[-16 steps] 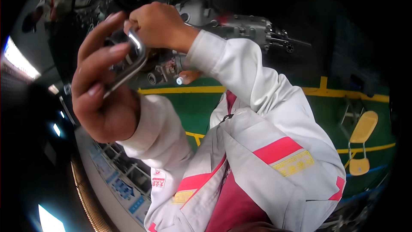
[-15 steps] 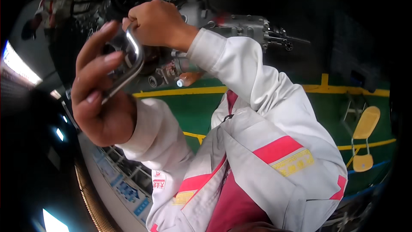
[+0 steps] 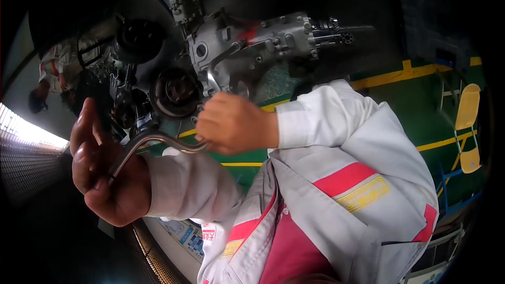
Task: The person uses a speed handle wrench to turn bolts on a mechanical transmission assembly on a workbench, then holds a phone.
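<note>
A bent chrome speed brace runs between my two hands. My right hand is closed in a fist around its cranked middle. My left hand has its fingers stretched out and apart, with the brace's end lying against it by the thumb. Beyond my right fist, the bright shaft rises towards a grey cast-metal gearbox housing, its far tip appearing to meet the housing beside a red patch. How that tip sits on the housing is too small to tell.
Dark round hub-like parts and other machinery stand left of the housing. A co-worker bends at the far left. Yellow lines cross the green floor. A yellow chair is at the right.
My right fist has come down from in front of the machinery, swinging the brace's crank round. My left hand has dropped slightly. The view has shifted, showing more of the gearbox housing.
</note>
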Motion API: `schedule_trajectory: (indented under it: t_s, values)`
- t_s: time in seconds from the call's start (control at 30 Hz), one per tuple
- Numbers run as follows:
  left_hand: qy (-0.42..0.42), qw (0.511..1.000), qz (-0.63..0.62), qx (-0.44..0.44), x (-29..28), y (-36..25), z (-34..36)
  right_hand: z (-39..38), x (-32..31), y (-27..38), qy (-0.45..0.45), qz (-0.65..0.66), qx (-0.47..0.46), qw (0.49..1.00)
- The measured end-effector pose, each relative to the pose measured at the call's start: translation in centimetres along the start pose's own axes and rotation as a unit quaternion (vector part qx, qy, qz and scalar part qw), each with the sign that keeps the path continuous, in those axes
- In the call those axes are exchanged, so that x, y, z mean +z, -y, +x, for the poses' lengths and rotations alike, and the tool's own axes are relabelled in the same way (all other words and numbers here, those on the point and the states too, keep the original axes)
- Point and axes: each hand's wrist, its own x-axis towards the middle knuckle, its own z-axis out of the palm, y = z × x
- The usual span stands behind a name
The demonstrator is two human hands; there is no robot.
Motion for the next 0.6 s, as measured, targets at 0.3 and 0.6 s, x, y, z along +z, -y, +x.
schedule_trajectory:
  t_s: [0.3,0.6]
  values:
    - [-0.046,0.998,0.021,-0.035,-1.2,-0.1,-1.7,8.6,5.9,-5.9,-0.071,-0.258,0.012,0.964]
    - [-0.108,0.992,0.036,-0.055,-3.7,1.1,-1.8,2.2,-2.6,-2.4,-0.064,-0.217,-0.064,0.972]
